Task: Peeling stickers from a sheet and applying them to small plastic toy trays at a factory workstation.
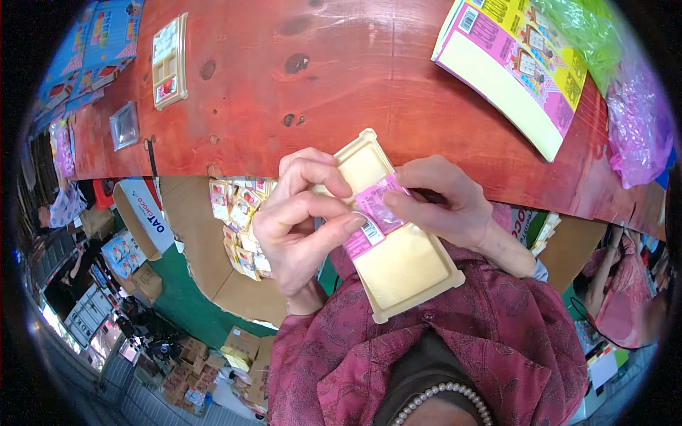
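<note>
The tray (401,266) looks like thin moulded plastic, cream, smooth with a soft sheen; the pink label (375,215) pinched against it by the left hand (302,227) and right hand (444,202) reads as glossy printed paper or film; the table (341,92) is reddish stained wood, knotted, semi-matt; the printed sheets (515,67) look like glossy card; the bags (629,106) are crinkled, shiny plastic film; the sleeves (511,334) are patterned woven cloth, matt; the boxes (192,234) below are plain matt cardboard.
</note>
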The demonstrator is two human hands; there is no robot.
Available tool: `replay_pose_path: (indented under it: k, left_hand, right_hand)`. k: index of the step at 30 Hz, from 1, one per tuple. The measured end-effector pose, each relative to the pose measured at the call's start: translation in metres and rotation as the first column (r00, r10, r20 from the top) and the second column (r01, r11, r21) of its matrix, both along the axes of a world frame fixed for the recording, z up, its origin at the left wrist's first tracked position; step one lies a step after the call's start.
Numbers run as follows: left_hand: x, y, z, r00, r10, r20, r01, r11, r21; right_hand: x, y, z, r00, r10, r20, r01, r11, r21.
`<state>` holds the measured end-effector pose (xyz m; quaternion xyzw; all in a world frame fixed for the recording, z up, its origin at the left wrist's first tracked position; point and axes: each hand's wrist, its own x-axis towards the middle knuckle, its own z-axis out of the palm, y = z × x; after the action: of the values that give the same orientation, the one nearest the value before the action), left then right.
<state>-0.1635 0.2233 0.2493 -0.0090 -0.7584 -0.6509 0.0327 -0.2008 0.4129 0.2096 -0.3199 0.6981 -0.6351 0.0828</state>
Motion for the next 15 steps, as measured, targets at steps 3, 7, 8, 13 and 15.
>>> replay_pose_path:
  k: [3,7,8,13,15]
  left_hand:
    - [0.0,0.003,-0.005,0.997,0.069,0.02,-0.07,0.997,0.044]
    - [0.003,-0.001,-0.012,0.99,0.133,0.035,-0.138,0.958,0.25]
    - [0.003,0.0,-0.012,0.99,0.133,0.035,-0.138,0.958,0.25]
    - [-0.002,0.003,-0.008,0.989,0.141,0.041,-0.145,0.979,0.146]
    - [-0.005,0.006,-0.007,0.99,0.14,0.03,-0.142,0.982,0.123]
  right_hand:
    - [0.002,-0.001,-0.002,0.992,-0.013,0.127,0.012,1.0,0.011]
    - [-0.001,-0.002,-0.003,0.998,0.016,0.061,-0.013,0.999,-0.051]
    - [-0.002,-0.003,-0.004,0.998,0.016,0.061,-0.013,0.999,-0.05]
    - [-0.005,-0.003,0.003,0.996,0.026,-0.081,-0.026,1.0,0.0]
    - [-0.006,-0.001,-0.001,0.993,0.034,-0.116,-0.033,0.999,0.005]
